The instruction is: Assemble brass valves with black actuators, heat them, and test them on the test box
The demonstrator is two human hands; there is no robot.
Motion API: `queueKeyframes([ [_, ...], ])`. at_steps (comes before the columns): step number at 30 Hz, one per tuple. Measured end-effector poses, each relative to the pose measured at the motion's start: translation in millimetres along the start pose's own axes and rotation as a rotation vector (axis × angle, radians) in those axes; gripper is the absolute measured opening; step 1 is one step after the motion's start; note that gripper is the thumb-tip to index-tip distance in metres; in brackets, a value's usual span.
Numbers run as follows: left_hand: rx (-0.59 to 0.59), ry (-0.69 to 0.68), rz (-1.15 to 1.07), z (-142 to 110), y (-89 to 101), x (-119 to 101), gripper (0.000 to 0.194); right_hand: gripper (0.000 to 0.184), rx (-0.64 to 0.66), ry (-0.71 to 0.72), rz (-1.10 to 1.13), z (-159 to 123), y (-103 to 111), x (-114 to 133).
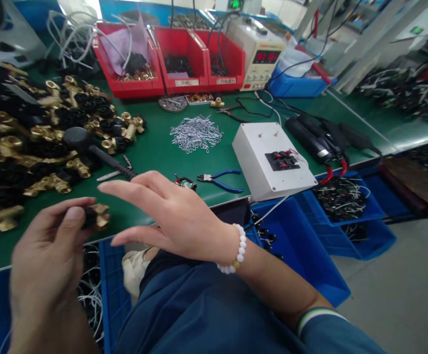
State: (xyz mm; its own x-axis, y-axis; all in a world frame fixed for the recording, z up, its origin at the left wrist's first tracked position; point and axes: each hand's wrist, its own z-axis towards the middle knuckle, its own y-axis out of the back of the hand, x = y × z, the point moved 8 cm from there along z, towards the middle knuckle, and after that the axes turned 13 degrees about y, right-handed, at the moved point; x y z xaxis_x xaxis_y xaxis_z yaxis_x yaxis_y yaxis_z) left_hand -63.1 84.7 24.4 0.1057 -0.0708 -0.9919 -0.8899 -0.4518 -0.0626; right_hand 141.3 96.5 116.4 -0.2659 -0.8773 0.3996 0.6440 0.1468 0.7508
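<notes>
My left hand point(49, 246) is closed around a small brass fitting with a black part point(95, 215), held just above the front edge of the green table point(155, 147). My right hand point(162, 211) hovers beside it, fingers stretched out and pointing left, holding nothing; a white bead bracelet point(236, 250) circles its wrist. A big heap of brass and black fittings point(33, 137) covers the table's left side, with a black-handled mallet point(88, 147) lying against it.
A pile of small metal clips point(196, 132), blue-handled pliers point(219, 179) and a white switch box point(271, 160) lie mid-table. Red bins point(169, 64) and a power supply point(258, 54) stand at the back. Blue crates point(302, 246) with wired parts sit below the edge.
</notes>
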Motion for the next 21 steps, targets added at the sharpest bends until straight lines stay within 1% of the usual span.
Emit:
queueKeyframes([
  [1, 0.050, 0.094, -0.121, -12.9, -21.2, 0.9, 0.012, 0.060, -0.096, 0.013, 0.036, -9.3, -3.5, 0.4],
  [2, 0.147, 0.159, -0.210, -26.0, -46.2, 0.4, 0.014, 0.062, -0.174, 0.027, 0.067, -19.1, -7.9, 1.1],
  [3, 0.212, 0.196, -0.269, -38.1, -67.2, -0.8, 0.015, 0.060, -0.249, 0.016, 0.092, -29.3, -11.2, 0.2],
  [4, 0.287, 0.240, -0.284, -49.0, -87.1, -0.3, 0.016, 0.054, -0.327, -0.017, 0.108, -39.7, -12.2, -2.0],
  [5, 0.354, 0.273, -0.277, -58.6, -103.3, 0.4, 0.022, 0.047, -0.411, -0.058, 0.113, -50.2, -10.2, -4.4],
  [6, 0.406, 0.283, -0.271, -66.6, -115.0, 0.0, 0.028, 0.041, -0.486, -0.106, 0.116, -60.3, -6.3, -6.9],
  [7, 0.446, 0.267, -0.241, -73.1, -123.0, -1.9, 0.032, 0.038, -0.547, -0.148, 0.124, -69.2, -1.4, -8.8],
  [9, 0.508, 0.195, -0.154, -83.1, -130.8, -8.9, 0.037, 0.038, -0.617, -0.206, 0.198, -82.0, 7.6, -11.7],
  [11, 0.544, 0.087, -0.037, -90.0, -131.6, -18.2, 0.040, 0.038, -0.654, -0.250, 0.368, -89.1, 12.4, -14.8],
  [13, 0.543, -0.037, 0.076, -94.3, -128.0, -27.7, 0.042, 0.036, -0.688, -0.278, 0.556, -92.1, 13.5, -15.6],
  [15, 0.524, -0.160, 0.145, -97.1, -123.0, -36.4, 0.045, 0.033, -0.709, -0.283, 0.677, -91.5, 14.0, -12.6],
  [18, 0.541, -0.265, 0.139, -100.0, -118.9, -43.8, 0.047, 0.030, -0.715, -0.275, 0.724, -88.0, 17.2, -5.2],
  [21, 0.564, -0.285, 0.090, -100.5, -118.1, -45.9, 0.050, 0.029, -0.712, -0.292, 0.742, -86.4, 18.8, -0.8],
])
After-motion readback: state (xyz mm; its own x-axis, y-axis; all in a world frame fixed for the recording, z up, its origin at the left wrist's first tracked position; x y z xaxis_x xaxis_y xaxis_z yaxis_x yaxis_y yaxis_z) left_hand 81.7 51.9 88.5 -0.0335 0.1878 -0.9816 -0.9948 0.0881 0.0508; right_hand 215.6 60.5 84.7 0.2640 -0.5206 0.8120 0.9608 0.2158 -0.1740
